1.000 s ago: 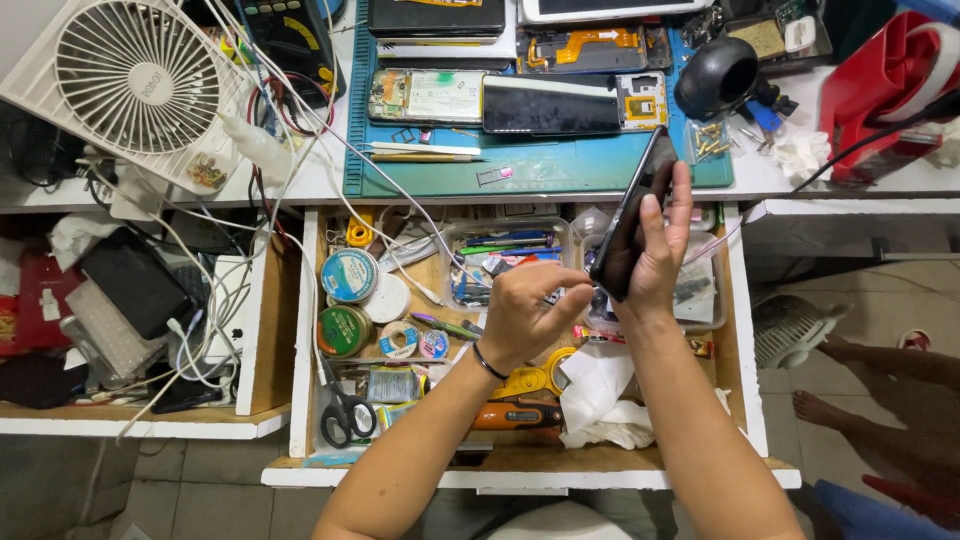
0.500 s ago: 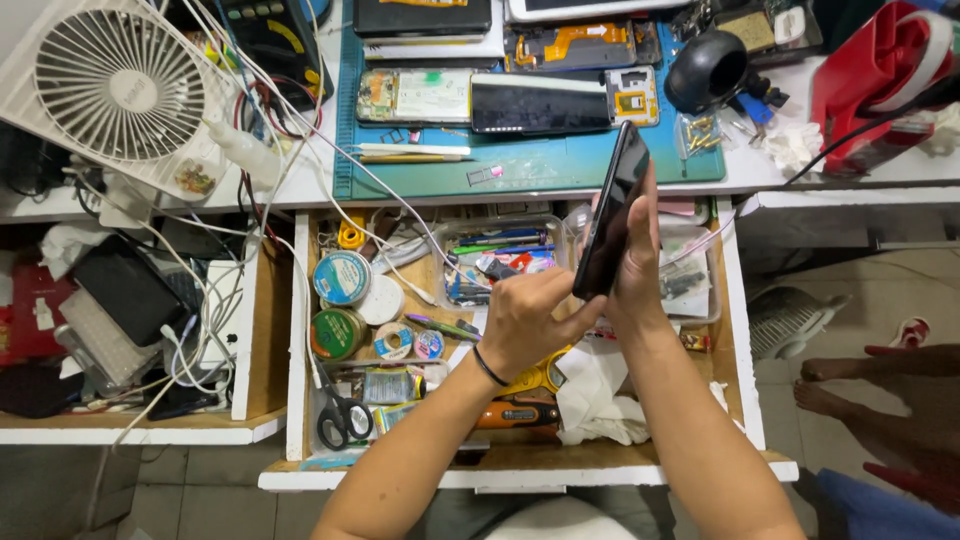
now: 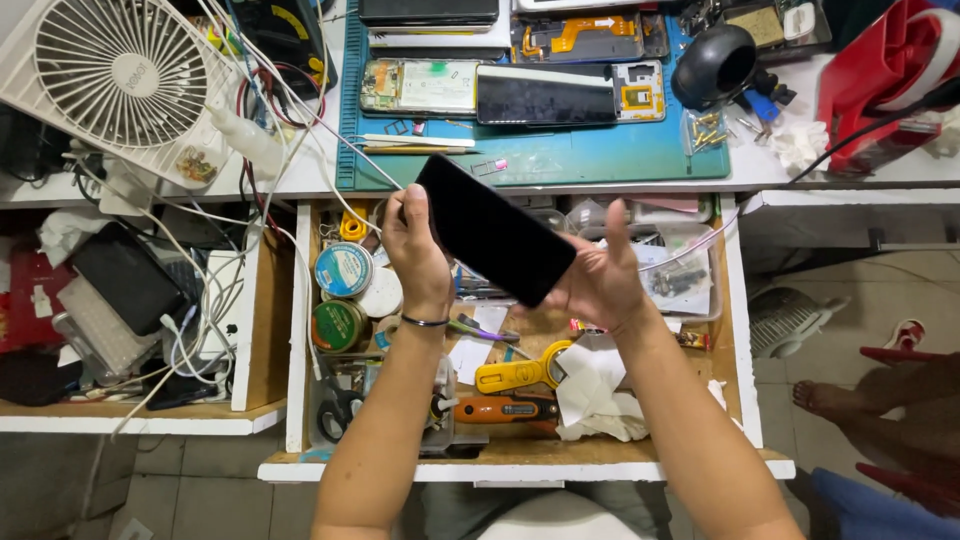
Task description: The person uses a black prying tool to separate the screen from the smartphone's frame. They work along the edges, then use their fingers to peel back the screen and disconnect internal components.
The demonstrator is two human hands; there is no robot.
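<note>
- Black phone (image 3: 495, 240) is hanging over the open drawer (image 3: 300, 330); both hands gripping it
- left hand (image 3: 415, 255) fingers clamping its top end; right hand (image 3: 600, 280) cradling underneath
- looking intact, nothing pried off yet; stripped phones (image 3: 545, 95) are waiting on the desk mat (image 3: 600, 160)

Phone (image 3: 495, 240) in hands: plain glossy black, no pattern; thin black band (image 3: 424, 321) on left wrist. Work mat (image 3: 560, 160) teal-blue; fan (image 3: 118, 75) white with fine radial grille; bin (image 3: 880, 80) red; round lamp head (image 3: 715, 62) black. In pale wood drawer (image 3: 520, 450): yellow tool (image 3: 520, 374), orange-and-black screwdriver (image 3: 505, 408), white tissue (image 3: 598, 395), tape rolls (image 3: 342, 295) blue-white and green.
</note>
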